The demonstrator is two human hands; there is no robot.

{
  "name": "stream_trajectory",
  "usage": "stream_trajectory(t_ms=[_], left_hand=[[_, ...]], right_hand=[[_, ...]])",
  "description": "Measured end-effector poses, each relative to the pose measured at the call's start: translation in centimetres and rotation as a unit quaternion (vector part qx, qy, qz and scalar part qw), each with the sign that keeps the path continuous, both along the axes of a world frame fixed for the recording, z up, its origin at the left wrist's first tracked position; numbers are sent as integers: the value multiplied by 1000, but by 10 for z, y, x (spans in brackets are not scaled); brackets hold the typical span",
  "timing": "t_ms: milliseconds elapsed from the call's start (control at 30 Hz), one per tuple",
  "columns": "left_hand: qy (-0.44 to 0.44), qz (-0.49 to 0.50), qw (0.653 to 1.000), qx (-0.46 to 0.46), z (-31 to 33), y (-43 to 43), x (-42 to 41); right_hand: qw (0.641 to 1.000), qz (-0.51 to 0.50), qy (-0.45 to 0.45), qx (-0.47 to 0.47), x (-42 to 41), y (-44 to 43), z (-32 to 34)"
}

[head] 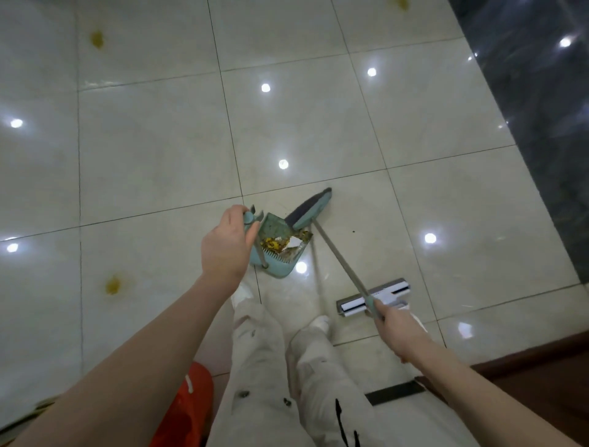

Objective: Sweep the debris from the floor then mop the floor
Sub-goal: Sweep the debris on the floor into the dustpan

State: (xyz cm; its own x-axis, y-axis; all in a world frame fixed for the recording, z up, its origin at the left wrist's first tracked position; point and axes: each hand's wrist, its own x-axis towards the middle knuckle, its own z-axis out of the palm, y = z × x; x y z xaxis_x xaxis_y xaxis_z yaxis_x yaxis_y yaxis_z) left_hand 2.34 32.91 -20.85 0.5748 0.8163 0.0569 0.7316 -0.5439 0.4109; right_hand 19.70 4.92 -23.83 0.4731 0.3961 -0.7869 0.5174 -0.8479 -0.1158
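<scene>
My left hand (227,244) grips the top of the upright handle of a teal dustpan (278,255) standing on the pale tiled floor (153,153). Yellow and white debris (280,244) lies inside the pan. My right hand (398,335) holds the grey pole of a teal broom (310,207), whose dark bristles rest at the pan's mouth. A flat mop head (373,296) lies on the floor just behind the broom pole, near my right hand. Yellow stains mark the tiles at left (114,285), far left (96,39) and top (400,3).
An orange bucket (186,411) stands at my lower left beside my legs. A dark polished wall (535,111) runs along the right side. Brown wooden trim (526,363) lies at lower right. A small dark speck (353,230) sits right of the broom.
</scene>
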Motion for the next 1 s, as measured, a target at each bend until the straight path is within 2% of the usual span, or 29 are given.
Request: stream_trajectory(t_ms=[133,233,367,533,667,867,1000], left_hand=[[9,2,1000,-10,-1,-1,-2],[20,2,1000,-15,2,0,-6],[34,20,999,-20,7,4,-11],[25,18,1000,-2,5,5,-17],[9,15,1000,19,-3,1,-25],[-9,23,999,20,-1,0,-15],[-5,19,1000,15,-1,2,-13]], right_hand=[[998,59,-21,-2,13,-28,11],[999,-25,9,29,33,-20,39],[996,-68,4,65,53,5,52],[988,-109,-10,113,56,63,31],[985,-130,-2,110,43,105,1],[998,-42,12,34,1,80,-14],[994,103,-18,-25,-9,26,5]])
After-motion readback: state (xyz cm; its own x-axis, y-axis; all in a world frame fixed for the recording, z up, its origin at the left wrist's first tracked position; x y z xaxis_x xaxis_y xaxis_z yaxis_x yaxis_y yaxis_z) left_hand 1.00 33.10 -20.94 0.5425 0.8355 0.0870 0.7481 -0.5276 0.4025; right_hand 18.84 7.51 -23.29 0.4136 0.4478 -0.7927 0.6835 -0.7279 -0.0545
